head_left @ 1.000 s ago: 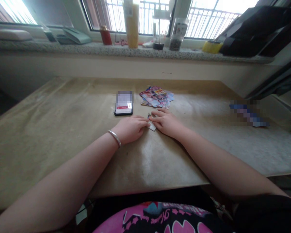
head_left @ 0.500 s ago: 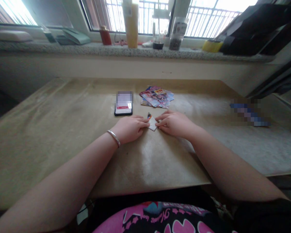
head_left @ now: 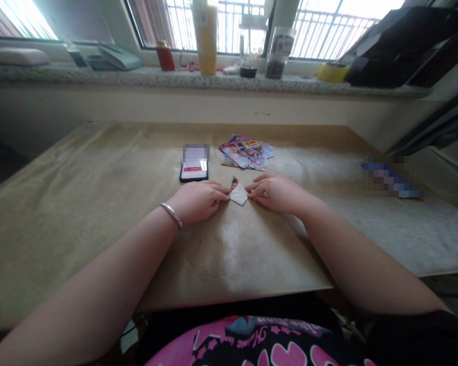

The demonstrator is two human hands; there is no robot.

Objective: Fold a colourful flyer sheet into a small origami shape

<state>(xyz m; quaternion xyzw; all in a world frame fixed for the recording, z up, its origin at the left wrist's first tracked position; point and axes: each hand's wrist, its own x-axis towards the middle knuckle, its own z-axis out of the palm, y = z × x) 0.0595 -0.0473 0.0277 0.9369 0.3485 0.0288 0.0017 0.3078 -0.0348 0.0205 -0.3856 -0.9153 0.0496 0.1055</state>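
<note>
A small folded piece of paper [head_left: 238, 194] lies on the table between my hands. Mostly white, it comes to a point at the far end, where a strip of coloured print shows. The fingertips of my left hand [head_left: 202, 199], which has a silver bangle at the wrist, close on its left edge. On the opposite side, my right hand [head_left: 273, 193] pinches the right edge with thumb and forefinger. The other fingers of both hands are bent and partly hidden from above.
A fanned pile of colourful printed papers [head_left: 246, 152] lies beyond my hands. Left of it is a phone [head_left: 194, 172]. A blurred blue item [head_left: 393, 180] rests far right. Bottles, including a yellow one [head_left: 206, 40], line the stone windowsill [head_left: 137, 76] at the back.
My left hand has slid slightly left, from on top of the folded paper to its edge, so more of the white face shows. My right hand has hardly moved.
</note>
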